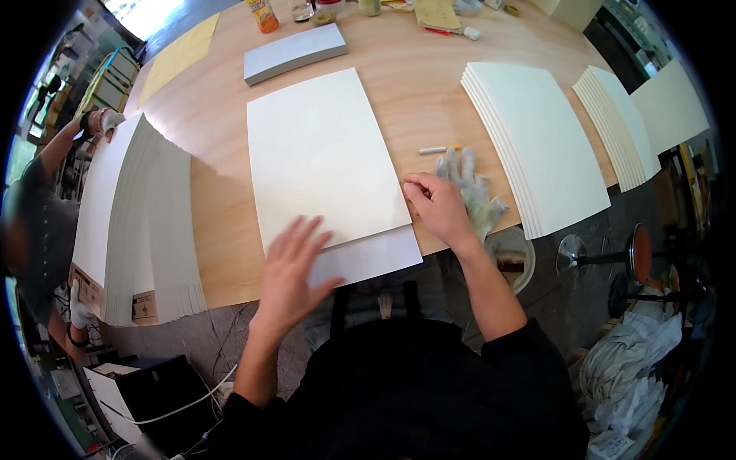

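A large cream-white sheet (326, 153) lies on the table in front of me, over a whiter sheet (368, 257) that shows along its near edge. Above the near left corner is my left hand (287, 272), open with its fingers spread and slightly smeared by motion. My right hand (441, 205) is closed at the right edge of the cream sheet, its fingertips curled in by that edge. Whatever it may pinch there is hidden. Beside it a greyish work glove (477, 195) lies flat, with a short white stick (432, 151) just beyond.
Stacked white boards (537, 146) and a smaller fanned stack (617, 126) are at the right. At the left, a co-worker's gloved hand (111, 120) touches a tall stack (165, 207). A grey-white paper pile (295, 54) sits farther back. A bucket (512, 261) stands below the table edge.
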`<state>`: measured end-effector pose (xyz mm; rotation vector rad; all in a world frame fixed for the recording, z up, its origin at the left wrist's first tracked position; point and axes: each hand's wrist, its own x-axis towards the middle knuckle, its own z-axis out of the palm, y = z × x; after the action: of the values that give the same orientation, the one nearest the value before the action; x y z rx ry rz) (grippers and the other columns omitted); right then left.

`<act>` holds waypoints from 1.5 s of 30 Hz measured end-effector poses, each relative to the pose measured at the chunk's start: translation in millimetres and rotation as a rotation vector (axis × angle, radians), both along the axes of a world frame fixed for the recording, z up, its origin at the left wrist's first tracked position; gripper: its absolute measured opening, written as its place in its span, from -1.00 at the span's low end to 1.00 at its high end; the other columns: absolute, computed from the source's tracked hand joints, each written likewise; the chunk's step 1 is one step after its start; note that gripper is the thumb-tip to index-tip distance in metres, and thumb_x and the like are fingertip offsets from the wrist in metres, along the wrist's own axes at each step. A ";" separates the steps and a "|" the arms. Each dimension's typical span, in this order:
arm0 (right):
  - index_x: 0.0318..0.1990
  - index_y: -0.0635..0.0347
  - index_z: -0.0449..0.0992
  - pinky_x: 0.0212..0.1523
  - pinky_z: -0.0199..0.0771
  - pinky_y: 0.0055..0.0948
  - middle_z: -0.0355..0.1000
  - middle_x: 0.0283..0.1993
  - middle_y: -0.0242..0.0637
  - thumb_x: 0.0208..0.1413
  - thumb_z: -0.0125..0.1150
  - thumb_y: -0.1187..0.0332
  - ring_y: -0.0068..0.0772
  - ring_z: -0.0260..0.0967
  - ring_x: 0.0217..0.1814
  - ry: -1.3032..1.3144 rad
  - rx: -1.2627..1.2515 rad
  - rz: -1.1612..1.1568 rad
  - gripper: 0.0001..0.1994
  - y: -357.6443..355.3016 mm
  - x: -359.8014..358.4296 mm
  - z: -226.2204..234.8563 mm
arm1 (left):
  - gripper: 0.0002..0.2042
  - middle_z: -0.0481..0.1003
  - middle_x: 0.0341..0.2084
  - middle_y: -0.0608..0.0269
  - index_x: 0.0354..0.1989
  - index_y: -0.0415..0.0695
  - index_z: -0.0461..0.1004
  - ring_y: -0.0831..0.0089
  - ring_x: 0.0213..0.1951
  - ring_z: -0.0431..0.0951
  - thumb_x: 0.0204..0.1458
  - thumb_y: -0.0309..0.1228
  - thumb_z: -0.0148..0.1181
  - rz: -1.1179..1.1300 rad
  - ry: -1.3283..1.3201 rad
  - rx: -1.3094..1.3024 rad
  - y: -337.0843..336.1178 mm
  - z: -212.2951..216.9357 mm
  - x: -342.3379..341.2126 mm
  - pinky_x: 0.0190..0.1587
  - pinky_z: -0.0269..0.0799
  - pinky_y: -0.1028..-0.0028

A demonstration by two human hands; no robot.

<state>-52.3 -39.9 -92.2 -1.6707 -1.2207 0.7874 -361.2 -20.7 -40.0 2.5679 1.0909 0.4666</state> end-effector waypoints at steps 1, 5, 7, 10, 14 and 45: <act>0.05 0.35 0.63 -0.21 0.52 -0.42 0.61 -0.29 -0.23 0.32 0.28 0.36 -0.39 0.55 -0.30 0.056 0.017 0.016 -0.73 -1.9 3.4 -1.6 | -0.22 0.41 0.37 0.01 0.31 -0.09 0.47 0.00 0.46 0.28 -0.17 -0.24 0.63 -0.078 0.039 -0.012 -2.1 3.7 13.5 0.43 0.23 0.06; 0.14 0.33 0.59 -0.14 0.55 -0.41 0.62 -0.15 -0.19 0.34 0.27 0.33 -0.34 0.57 -0.18 0.130 0.048 -0.005 -0.68 -34.9 4.9 36.4 | -0.09 0.35 0.42 0.04 0.36 -0.10 0.42 -0.02 0.44 0.30 -0.26 -0.11 0.65 -0.179 0.148 -0.027 8.4 5.9 16.8 0.42 0.27 0.05; 0.26 0.26 0.53 0.08 0.53 -0.33 0.56 0.07 -0.10 0.27 0.36 0.30 -0.22 0.52 0.09 0.008 0.087 0.120 -0.56 -56.6 13.2 36.0 | -0.06 0.32 0.44 0.05 0.39 -0.09 0.39 0.01 0.44 0.30 -0.26 -0.11 0.65 -0.196 0.116 -0.117 16.9 5.9 9.4 0.41 0.29 0.08; 0.44 0.17 0.36 0.41 0.31 -0.18 0.35 0.37 -0.01 0.11 0.53 0.25 -0.04 0.25 0.47 -0.245 0.147 0.272 -0.26 -75.8 0.4 45.2 | -0.09 0.29 0.46 0.05 0.40 -0.09 0.37 0.04 0.42 0.32 -0.21 -0.15 0.63 -0.188 0.070 -0.138 21.3 4.8 5.6 0.40 0.33 0.11; 0.60 0.00 0.12 0.65 -0.09 0.00 0.10 0.58 0.02 -0.10 0.68 0.20 0.15 -0.13 0.70 -0.419 0.097 0.380 0.09 -74.8 -15.6 37.0 | -0.26 0.39 0.37 0.00 0.38 -0.12 0.38 0.01 0.35 0.42 -0.03 -0.31 0.54 -0.186 0.048 -0.007 13.3 17.3 1.8 0.32 0.39 0.07; -0.13 0.20 0.61 -0.10 0.52 -0.17 0.52 -0.15 -0.17 0.14 0.41 0.40 -0.06 0.50 -0.11 -0.778 0.190 0.030 -0.82 -24.7 45.8 28.3 | 0.07 0.54 -0.02 0.36 0.55 0.70 0.09 0.36 -0.02 0.64 -0.15 -0.21 0.63 -0.647 0.788 0.321 123.9 15.1 87.6 -0.04 0.47 0.38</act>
<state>-6.6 -64.6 -63.9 -1.8556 -1.7750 -0.0052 -273.6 103.2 -25.0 3.2621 0.2842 -0.6248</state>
